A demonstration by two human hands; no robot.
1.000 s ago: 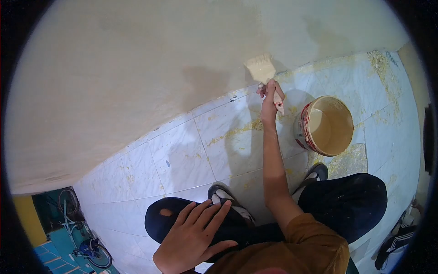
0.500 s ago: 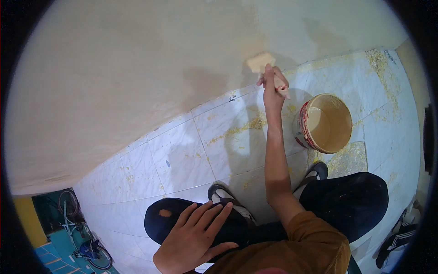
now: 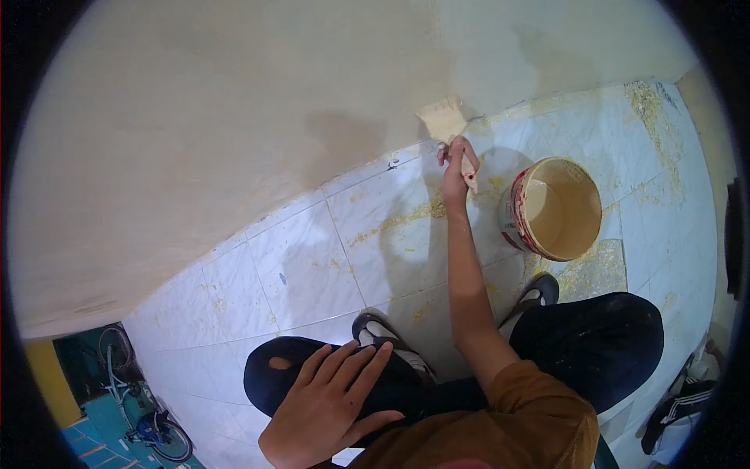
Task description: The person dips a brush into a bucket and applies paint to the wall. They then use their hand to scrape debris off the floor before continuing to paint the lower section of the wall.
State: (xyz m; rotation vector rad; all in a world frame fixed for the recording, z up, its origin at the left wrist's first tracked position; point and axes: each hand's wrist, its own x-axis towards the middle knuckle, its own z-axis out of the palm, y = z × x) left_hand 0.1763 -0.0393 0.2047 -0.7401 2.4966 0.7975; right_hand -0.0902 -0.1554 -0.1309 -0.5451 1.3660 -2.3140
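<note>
My right hand (image 3: 457, 173) is closed on the handle of a wide paintbrush (image 3: 443, 119), whose cream-coated bristles meet the low part of the wall (image 3: 258, 117) just above the floor. My left hand (image 3: 332, 395) lies with its fingers spread on my left knee and holds nothing. A paint bucket (image 3: 555, 209) stands on the floor to the right of my right forearm. Pale paint shows inside it, and its rim is smeared with paint.
White floor tiles (image 3: 297, 258) carry yellowish paint spots and flakes. My two shoes are on the tiles below the bucket. A bicycle (image 3: 148, 406) is at the lower left. Dark clothing with white stripes (image 3: 680, 406) lies at the lower right.
My right hand and the brush have moved down along the wall, closer to the floor edge. My left hand stays on the knee.
</note>
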